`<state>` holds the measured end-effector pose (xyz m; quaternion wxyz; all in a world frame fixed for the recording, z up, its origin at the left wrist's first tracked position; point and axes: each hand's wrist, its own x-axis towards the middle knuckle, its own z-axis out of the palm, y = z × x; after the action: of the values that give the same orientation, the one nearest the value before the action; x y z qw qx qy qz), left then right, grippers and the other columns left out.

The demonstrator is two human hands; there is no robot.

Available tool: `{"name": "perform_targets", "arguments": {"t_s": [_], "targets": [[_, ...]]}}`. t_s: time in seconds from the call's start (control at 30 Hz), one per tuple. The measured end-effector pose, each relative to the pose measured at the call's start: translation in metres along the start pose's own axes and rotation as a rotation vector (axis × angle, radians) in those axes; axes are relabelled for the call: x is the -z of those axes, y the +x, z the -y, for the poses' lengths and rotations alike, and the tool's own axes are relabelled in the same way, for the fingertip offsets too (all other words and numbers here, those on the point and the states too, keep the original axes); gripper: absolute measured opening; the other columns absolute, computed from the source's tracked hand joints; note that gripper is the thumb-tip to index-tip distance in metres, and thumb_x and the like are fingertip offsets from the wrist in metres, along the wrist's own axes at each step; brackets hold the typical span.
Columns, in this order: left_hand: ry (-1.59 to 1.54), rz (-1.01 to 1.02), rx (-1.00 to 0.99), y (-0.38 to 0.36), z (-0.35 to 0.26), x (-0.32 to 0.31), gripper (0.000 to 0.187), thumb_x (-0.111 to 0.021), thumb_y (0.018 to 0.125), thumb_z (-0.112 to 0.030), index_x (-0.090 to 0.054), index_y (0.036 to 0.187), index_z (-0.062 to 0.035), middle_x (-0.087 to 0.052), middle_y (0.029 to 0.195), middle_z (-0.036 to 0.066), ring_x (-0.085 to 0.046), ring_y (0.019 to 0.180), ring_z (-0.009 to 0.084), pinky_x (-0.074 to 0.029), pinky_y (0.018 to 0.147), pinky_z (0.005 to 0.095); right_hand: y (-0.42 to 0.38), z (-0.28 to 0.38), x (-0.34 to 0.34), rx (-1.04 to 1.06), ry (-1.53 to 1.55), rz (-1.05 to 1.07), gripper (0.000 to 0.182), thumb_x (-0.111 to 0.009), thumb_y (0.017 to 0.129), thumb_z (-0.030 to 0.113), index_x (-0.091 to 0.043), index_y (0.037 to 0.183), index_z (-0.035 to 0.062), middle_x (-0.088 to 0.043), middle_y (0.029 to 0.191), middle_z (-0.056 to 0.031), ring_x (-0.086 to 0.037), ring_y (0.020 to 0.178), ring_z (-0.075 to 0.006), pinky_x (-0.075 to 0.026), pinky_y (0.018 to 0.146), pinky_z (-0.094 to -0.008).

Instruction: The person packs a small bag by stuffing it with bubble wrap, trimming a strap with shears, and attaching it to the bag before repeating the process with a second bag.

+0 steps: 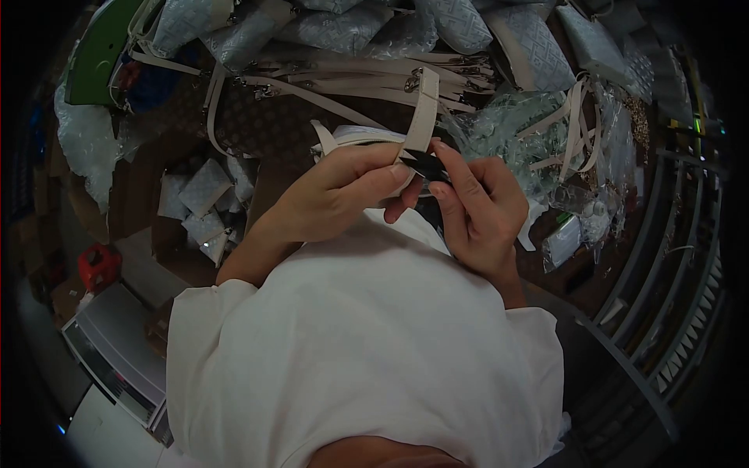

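My left hand [331,191] is closed on a cream strap [424,113], whose free end stands up above the fingers. A metal clasp shows near the strap's top. My right hand [480,210] pinches a small black object [427,164] with pale edges between thumb and fingers. That black object lies against the strap, close to the left thumb; its exact kind is hard to tell. Behind the left hand a further cream strap piece [324,139] shows beside some whitish material, partly hidden by the fingers.
Many cream straps with metal clasps [312,78] lie across the brown table. Grey patterned bags [335,31] in plastic are piled at the back. Clear plastic wrap [507,129] heaps at the right. An open cardboard box [175,242] holds patterned pieces at left. Metal rails [663,249] stand at right.
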<state>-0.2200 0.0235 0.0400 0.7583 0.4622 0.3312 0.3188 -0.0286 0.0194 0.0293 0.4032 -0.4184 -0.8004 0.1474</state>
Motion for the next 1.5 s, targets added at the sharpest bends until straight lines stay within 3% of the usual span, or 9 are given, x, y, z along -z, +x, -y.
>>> {"name": "perform_targets", "arguments": {"t_s": [0.33, 0.83, 0.93, 1.0, 1.13, 1.2, 1.3, 1.4, 1.5], "targets": [[-0.079, -0.003, 0.080, 0.002, -0.003, -0.002, 0.020, -0.040, 0.090, -0.014, -0.055, 0.085, -0.0013, -0.051, 0.073, 0.000, -0.046, 0.064, 0.0076, -0.038, 0.060, 0.0214, -0.002, -0.002, 0.004, 0.012, -0.021, 0.021, 0.038, -0.072, 0.066, 0.015, -0.064, 0.102, 0.0074, -0.046, 0.062, -0.0031, -0.045, 0.053, -0.0162, -0.036, 0.044, -0.0274], [-0.071, -0.008, 0.088, 0.001, -0.004, -0.003, 0.022, -0.039, 0.092, -0.014, -0.055, 0.096, 0.0001, -0.053, 0.075, 0.002, -0.046, 0.065, 0.0083, -0.038, 0.059, 0.0204, -0.002, -0.007, 0.004, 0.058, -0.063, 0.020, 0.035, -0.071, 0.066, 0.014, -0.065, 0.100, 0.0079, -0.044, 0.062, -0.0019, -0.044, 0.051, -0.0161, -0.034, 0.042, -0.0270], [-0.068, 0.031, 0.082, 0.001, -0.002, 0.001, 0.024, -0.038, 0.092, -0.014, -0.054, 0.104, 0.0000, -0.052, 0.076, 0.002, -0.046, 0.064, 0.0084, -0.038, 0.060, 0.0206, 0.001, -0.007, 0.006, -0.003, 0.012, -0.031, 0.034, -0.070, 0.069, 0.011, -0.064, 0.101, 0.0048, -0.045, 0.063, -0.0029, -0.043, 0.050, -0.0153, -0.035, 0.043, -0.0259], [-0.102, 0.026, 0.045, 0.001, -0.005, -0.001, 0.030, -0.037, 0.092, -0.014, -0.050, 0.116, 0.0000, -0.051, 0.075, 0.002, -0.044, 0.064, 0.0079, -0.038, 0.060, 0.0202, 0.005, -0.006, 0.011, -0.263, 0.056, -0.209, 0.032, -0.068, 0.072, 0.010, -0.063, 0.102, 0.0018, -0.047, 0.063, -0.0044, -0.043, 0.050, -0.0140, -0.034, 0.043, -0.0249], [-0.113, 0.037, 0.026, 0.003, -0.004, -0.001, 0.036, -0.036, 0.092, -0.013, -0.042, 0.126, -0.0004, -0.050, 0.073, 0.001, -0.043, 0.063, 0.0078, -0.037, 0.059, 0.0201, 0.003, -0.005, 0.013, -0.207, 0.067, -0.111, 0.033, -0.068, 0.073, 0.010, -0.062, 0.103, 0.0009, -0.048, 0.063, -0.0050, -0.043, 0.050, -0.0130, -0.034, 0.042, -0.0242], [-0.048, 0.041, 0.028, 0.005, -0.006, -0.002, 0.048, -0.034, 0.089, -0.012, -0.027, 0.133, 0.0055, -0.049, 0.073, 0.005, -0.043, 0.063, 0.0085, -0.036, 0.056, 0.0213, 0.002, -0.004, 0.008, -0.110, 0.095, -0.050, 0.032, -0.068, 0.073, 0.011, -0.062, 0.104, 0.0012, -0.048, 0.062, -0.0050, -0.043, 0.050, -0.0134, -0.033, 0.041, -0.0245], [-0.016, 0.051, -0.008, 0.005, -0.005, -0.003, 0.049, -0.034, 0.088, -0.010, -0.024, 0.134, 0.0047, -0.049, 0.073, 0.005, -0.043, 0.064, 0.0080, -0.036, 0.056, 0.0206, 0.001, -0.002, 0.005, -0.104, 0.084, -0.035, 0.032, -0.068, 0.073, 0.011, -0.063, 0.103, 0.0022, -0.047, 0.061, -0.0049, -0.044, 0.050, -0.0141, -0.034, 0.042, -0.0255], [-0.048, 0.043, -0.077, 0.006, 0.000, -0.003, 0.040, -0.036, 0.091, -0.010, -0.036, 0.129, 0.0004, -0.048, 0.072, 0.002, -0.042, 0.062, 0.0077, -0.037, 0.058, 0.0200, 0.001, -0.002, 0.004, -0.080, 0.060, -0.015, 0.031, -0.068, 0.071, 0.011, -0.063, 0.102, 0.0031, -0.047, 0.060, -0.0049, -0.045, 0.050, -0.0153, -0.035, 0.042, -0.0269], [-0.059, 0.037, -0.071, 0.005, 0.001, -0.003, 0.040, -0.036, 0.091, -0.009, -0.036, 0.130, 0.0005, -0.048, 0.072, 0.002, -0.042, 0.062, 0.0077, -0.038, 0.058, 0.0199, 0.001, -0.002, 0.003, -0.071, 0.042, -0.025, 0.031, -0.068, 0.071, 0.011, -0.064, 0.100, 0.0033, -0.047, 0.061, -0.0049, -0.045, 0.051, -0.0161, -0.036, 0.043, -0.0276]]}}
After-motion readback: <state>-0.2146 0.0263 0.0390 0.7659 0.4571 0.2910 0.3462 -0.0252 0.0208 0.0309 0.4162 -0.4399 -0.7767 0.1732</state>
